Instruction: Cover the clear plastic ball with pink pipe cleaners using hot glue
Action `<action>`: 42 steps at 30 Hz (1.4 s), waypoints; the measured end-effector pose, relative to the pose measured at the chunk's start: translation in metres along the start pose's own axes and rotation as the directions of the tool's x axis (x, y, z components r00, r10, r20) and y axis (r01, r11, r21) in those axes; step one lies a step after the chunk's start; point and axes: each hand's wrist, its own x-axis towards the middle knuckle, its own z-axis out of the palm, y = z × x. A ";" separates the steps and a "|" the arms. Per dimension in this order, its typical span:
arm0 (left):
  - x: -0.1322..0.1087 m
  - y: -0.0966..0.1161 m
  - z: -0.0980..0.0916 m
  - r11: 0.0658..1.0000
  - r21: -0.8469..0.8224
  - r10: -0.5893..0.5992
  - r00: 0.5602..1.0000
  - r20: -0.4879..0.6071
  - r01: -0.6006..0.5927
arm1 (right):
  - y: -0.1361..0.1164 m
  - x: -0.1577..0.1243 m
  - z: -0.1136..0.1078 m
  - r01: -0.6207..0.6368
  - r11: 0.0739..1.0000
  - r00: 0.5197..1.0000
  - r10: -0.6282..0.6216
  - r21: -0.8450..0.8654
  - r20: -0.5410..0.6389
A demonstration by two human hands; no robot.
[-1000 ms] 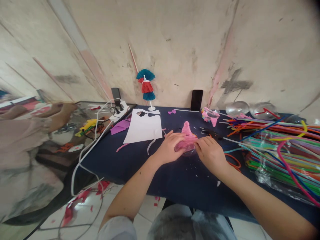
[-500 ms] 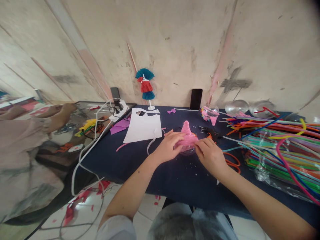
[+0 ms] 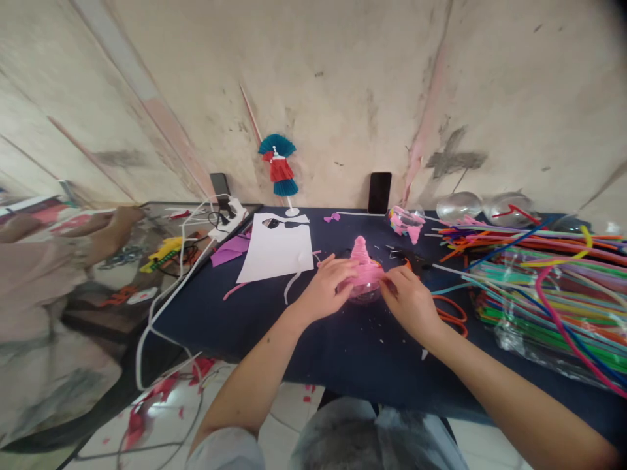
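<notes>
A pink cone (image 3: 363,262) wound from pipe cleaner stands on a clear plastic dome on the dark blue table (image 3: 274,320). My left hand (image 3: 326,289) cups the cone's left side with its fingers curled against it. My right hand (image 3: 410,300) pinches the lower right edge of the same pink cone. Both hands touch it at table height.
A big heap of coloured pipe cleaners (image 3: 543,281) in clear plastic fills the right. Orange scissors (image 3: 448,312) lie by my right wrist. White paper (image 3: 277,248), a paper doll on a stand (image 3: 279,168), two phones and clear domes stand further back. Another person's arm (image 3: 73,228) reaches over the left table.
The view has shifted slightly, so everything sits a little lower left. My hands keep working at the base of the pink cone with only small finger movements.
</notes>
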 end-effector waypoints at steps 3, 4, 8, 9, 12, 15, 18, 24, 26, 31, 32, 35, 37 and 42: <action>-0.001 -0.001 0.001 1.000 -0.001 0.003 1.000 -0.004 -0.003 | 0.002 0.001 0.002 0.011 1.000 1.000 -0.011 0.005 -0.001; -0.001 -0.001 0.001 1.000 -0.005 0.003 1.000 -0.006 -0.003 | 0.003 0.002 0.002 0.018 1.000 1.000 -0.018 0.006 0.000; -0.001 -0.001 0.000 0.999 -0.026 -0.022 1.000 -0.002 0.021 | 0.007 0.004 0.004 -0.021 0.998 0.999 0.020 0.064 0.025; -0.001 -0.001 -0.001 0.999 -0.030 -0.028 1.000 0.004 0.028 | 0.007 0.004 0.004 -0.051 0.994 0.998 0.048 0.097 0.032; 0.000 0.000 -0.002 0.998 -0.039 -0.041 0.999 0.025 0.042 | 0.007 0.004 0.004 -0.151 0.969 0.988 0.145 0.193 0.046; 0.001 -0.001 -0.005 0.996 -0.057 -0.062 0.997 0.052 0.065 | 0.007 0.005 0.005 -0.213 0.948 0.977 0.203 0.236 0.066; 0.004 -0.004 -0.009 0.990 -0.088 -0.098 0.990 0.101 0.107 | 0.008 0.006 0.006 -0.246 0.941 0.969 0.231 0.234 0.089; 0.010 -0.006 -0.019 0.983 -0.110 -0.122 0.967 0.224 0.150 | 0.010 0.009 0.004 -0.304 0.926 0.951 0.281 0.225 0.127; 0.011 -0.006 -0.021 0.986 -0.102 -0.104 0.963 0.249 0.133 | 0.010 0.011 0.003 -0.318 0.920 0.946 0.293 0.229 0.135; 0.010 -0.009 -0.021 0.992 -0.123 -0.005 0.957 0.291 0.042 | 0.009 0.013 -0.001 -0.355 0.908 0.932 0.325 0.221 0.162; 0.010 -0.010 -0.020 0.992 -0.125 0.004 0.958 0.286 0.033 | 0.008 0.013 -0.001 -0.359 0.907 0.930 0.329 0.218 0.164; 0.009 -0.012 -0.017 0.992 -0.116 -0.015 0.966 0.258 0.046 | 0.008 0.013 -0.002 -0.364 0.907 0.928 0.334 0.214 0.164; 0.009 -0.013 -0.015 0.992 -0.113 -0.029 0.969 0.247 0.058 | 0.007 0.014 -0.002 -0.362 0.907 0.929 0.332 0.217 0.163; 0.007 -0.012 -0.015 0.989 -0.133 -0.037 0.969 0.246 0.071 | 0.007 0.014 -0.002 -0.346 0.913 0.934 0.315 0.216 0.167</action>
